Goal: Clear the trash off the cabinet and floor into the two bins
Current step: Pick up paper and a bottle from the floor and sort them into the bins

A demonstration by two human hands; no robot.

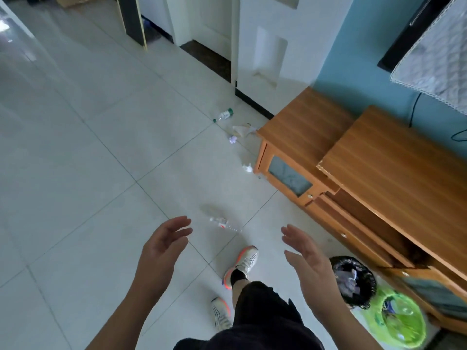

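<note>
My left hand [161,251] and my right hand [307,258] are raised in front of me, fingers straight, both holding nothing. Between them and a little farther lies a clear plastic bottle [223,223] on the floor tiles. Farther off, near the cabinet's left end, lie a green-capped bottle [223,114], crumpled paper [242,130], a small purple scrap [232,139] and a white tissue [247,168]. A bin with a black liner [353,281] and a bin with a green liner [396,322] stand at my right, both with trash inside. The wooden cabinet [379,157] top is bare.
The cabinet runs along the blue wall on the right, with a glass door [289,176] at its left end. A white door [267,46] stands behind it. My feet in white and orange shoes [242,266] stand on the tiled floor [88,173].
</note>
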